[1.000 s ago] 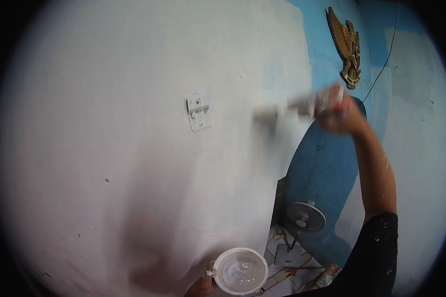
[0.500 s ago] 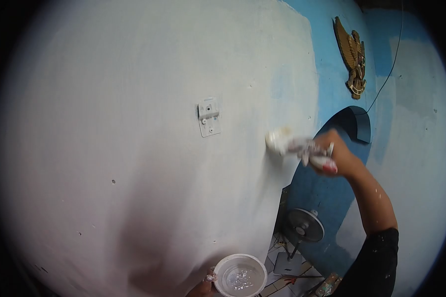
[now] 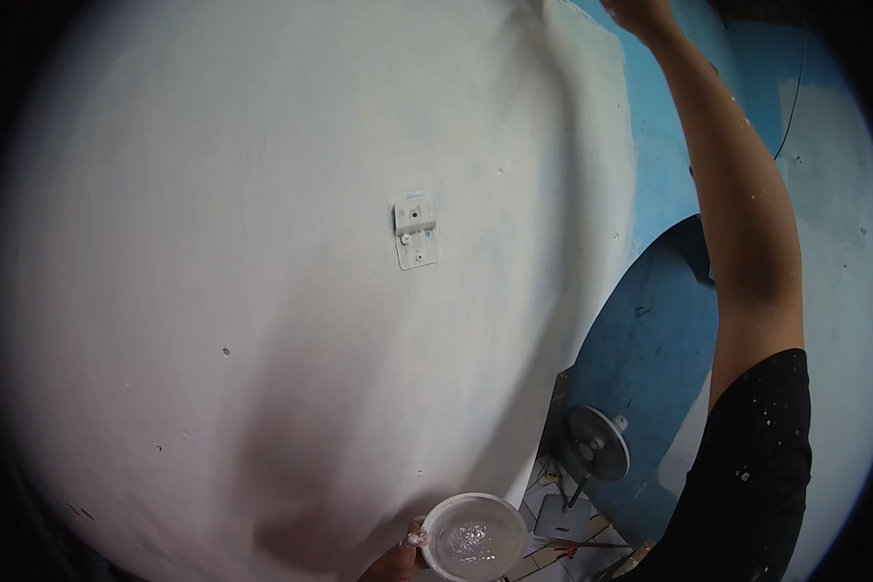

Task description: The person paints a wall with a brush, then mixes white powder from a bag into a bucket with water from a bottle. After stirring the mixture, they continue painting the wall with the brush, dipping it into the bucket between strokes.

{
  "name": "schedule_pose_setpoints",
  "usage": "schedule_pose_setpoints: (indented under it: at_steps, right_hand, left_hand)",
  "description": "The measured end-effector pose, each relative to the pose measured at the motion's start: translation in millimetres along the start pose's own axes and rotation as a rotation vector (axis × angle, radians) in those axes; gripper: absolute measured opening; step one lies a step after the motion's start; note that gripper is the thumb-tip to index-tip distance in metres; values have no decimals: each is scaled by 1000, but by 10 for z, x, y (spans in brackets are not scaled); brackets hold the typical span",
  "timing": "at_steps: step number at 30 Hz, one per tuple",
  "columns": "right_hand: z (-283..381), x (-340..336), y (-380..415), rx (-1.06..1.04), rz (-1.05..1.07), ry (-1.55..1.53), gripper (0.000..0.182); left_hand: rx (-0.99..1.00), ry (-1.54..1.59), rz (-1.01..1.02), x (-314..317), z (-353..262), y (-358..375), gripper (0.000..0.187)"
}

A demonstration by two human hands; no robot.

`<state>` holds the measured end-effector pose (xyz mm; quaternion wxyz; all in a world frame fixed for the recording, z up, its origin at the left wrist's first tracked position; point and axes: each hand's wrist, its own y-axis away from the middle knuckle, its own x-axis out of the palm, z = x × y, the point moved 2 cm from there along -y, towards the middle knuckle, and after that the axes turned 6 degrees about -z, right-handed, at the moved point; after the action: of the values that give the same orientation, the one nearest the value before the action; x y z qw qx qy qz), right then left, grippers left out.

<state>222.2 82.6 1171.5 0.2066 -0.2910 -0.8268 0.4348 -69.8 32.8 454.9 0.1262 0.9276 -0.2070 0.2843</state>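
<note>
My left hand (image 3: 398, 560) grips the rim of a round white tub (image 3: 475, 539) at the bottom centre, its thumb smeared with white; some wet, shiny paint lies inside. My right arm stretches up along the right side. Only part of my right hand (image 3: 638, 14) shows at the top edge; its fingers and whatever they hold are cut off by the frame. Beside it is the wall (image 3: 339, 136), coated pale white over blue. A small white metal bracket (image 3: 417, 231) is fixed to the wall.
Beyond the wall's edge is a blue arched recess (image 3: 640, 339). A standing fan (image 3: 597, 443) is low in front of it, on a tiled floor with cables and tools. A thin wire (image 3: 795, 102) hangs at the upper right.
My right hand has swung up from the middle of the wall to the top edge, taking the paint-covered brush out of view. My left hand and the tub stay nearly in place.
</note>
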Motion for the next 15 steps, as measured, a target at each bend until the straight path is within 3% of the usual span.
schedule_pose_setpoints:
  at_steps: [1,2,3,5,6,9,12,14,15]
  right_hand:
    - [33,75,92,-62,20,79,3]
    - [169,221,278,628,139,-112,4]
    - [-11,208,638,39,175,321,22]
    - [330,139,1168,-260,269,261,18]
    - [592,52,1477,155,368,96,24]
    - [1405,-277,2372,156,470,-142,26]
    - [1815,-542,2650,114,707,-224,28]
    - [1820,-645,2545,266,860,-348,30]
    - [1607,-652,2542,474,969,-364,29]
  left_hand:
    - [2,1,-3,-2,2,-4,81]
    - [5,0,-6,-10,12,-1,81]
    - [7,2,-8,-18,19,5,81]
    - [7,0,-12,-41,29,24,80]
    - [6,-1,-12,-57,33,36,80]
    - [3,-8,-17,-105,36,80,80]
    - [4,-12,-26,-137,67,139,80]
    - [3,-20,-30,-142,53,170,80]
    - [4,-19,-36,-153,84,204,80]
